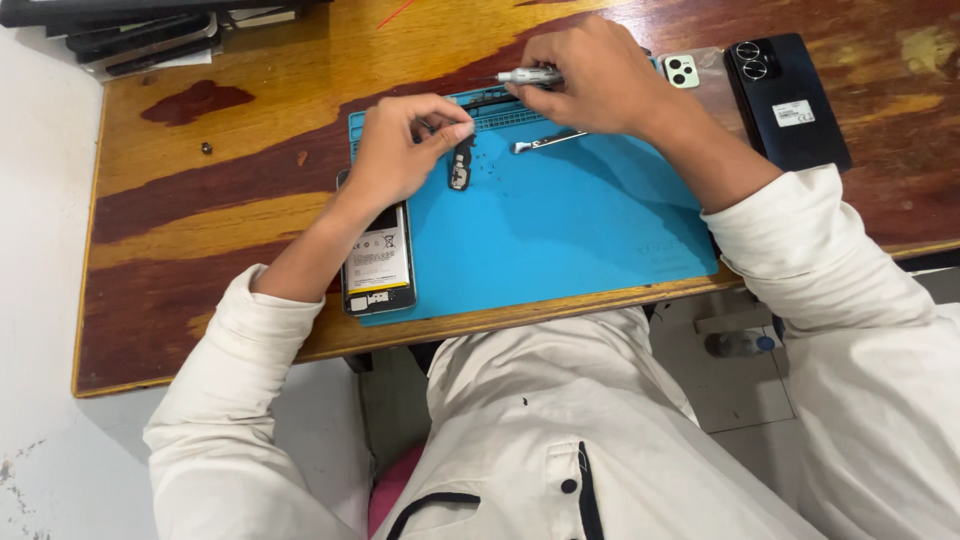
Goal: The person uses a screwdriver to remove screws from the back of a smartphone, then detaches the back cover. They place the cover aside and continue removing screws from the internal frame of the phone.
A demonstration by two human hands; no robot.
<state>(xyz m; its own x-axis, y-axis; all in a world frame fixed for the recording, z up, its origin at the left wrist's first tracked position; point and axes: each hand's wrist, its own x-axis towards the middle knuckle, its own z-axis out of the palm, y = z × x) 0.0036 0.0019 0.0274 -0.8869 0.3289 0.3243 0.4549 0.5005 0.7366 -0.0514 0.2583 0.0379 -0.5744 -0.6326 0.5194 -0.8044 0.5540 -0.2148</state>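
Note:
A blue work mat [560,230] lies on the wooden table. My left hand [405,145] hovers over its upper left, fingertips pinched on a small dark strip-shaped part [460,165]. Just below my left wrist lies an opened phone [378,270], back removed and battery showing. My right hand [590,75] is at the mat's far edge, closed around a slim silver screwdriver [525,76] that points left. Silver tweezers [545,143] rest on the mat under my right hand.
A black phone back cover [785,100] lies at the table's right, and a pale green camera piece [681,71] sits beside it. Dark flat items are stacked at the far left corner [130,35]. A tiny screw [206,148] sits on the wood.

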